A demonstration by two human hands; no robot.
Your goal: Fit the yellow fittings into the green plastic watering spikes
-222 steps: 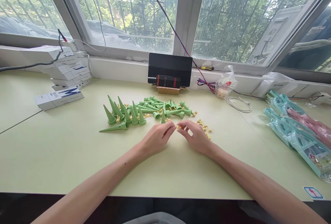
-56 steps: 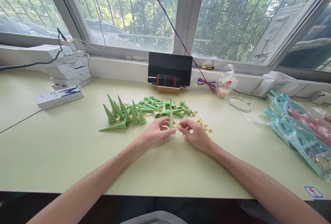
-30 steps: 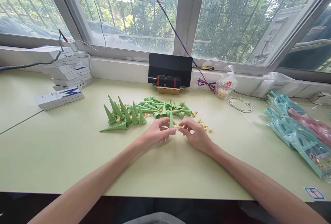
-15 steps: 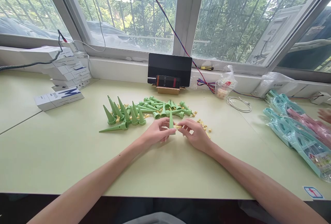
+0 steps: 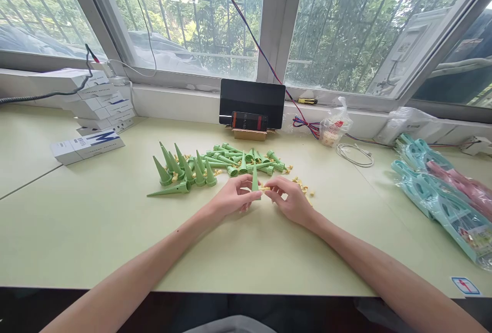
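Note:
My left hand (image 5: 231, 197) grips a green cone spike (image 5: 254, 180), held upright with its tip pointing away from me. My right hand (image 5: 292, 201) pinches a small yellow piece (image 5: 265, 188) against the cone's base. Both hands meet just above the pale green table (image 5: 96, 220). Behind them lies a pile of green cone spikes (image 5: 238, 160), with several more cones standing upright (image 5: 184, 171) to its left. Small yellow pieces (image 5: 303, 188) are scattered to the right of my right hand.
A dark tablet with a phone leaning on it (image 5: 251, 105) stands at the window sill. Stacked white boxes (image 5: 96, 107) sit at the far left. A white cable (image 5: 355, 154), a plastic bag (image 5: 334, 125) and teal and pink packaged goods (image 5: 446, 189) lie to the right.
Seven seconds ago my hands held only a small yellow piece; now the left holds a green cone. Another person's hand seen at the right edge half a second ago is gone.

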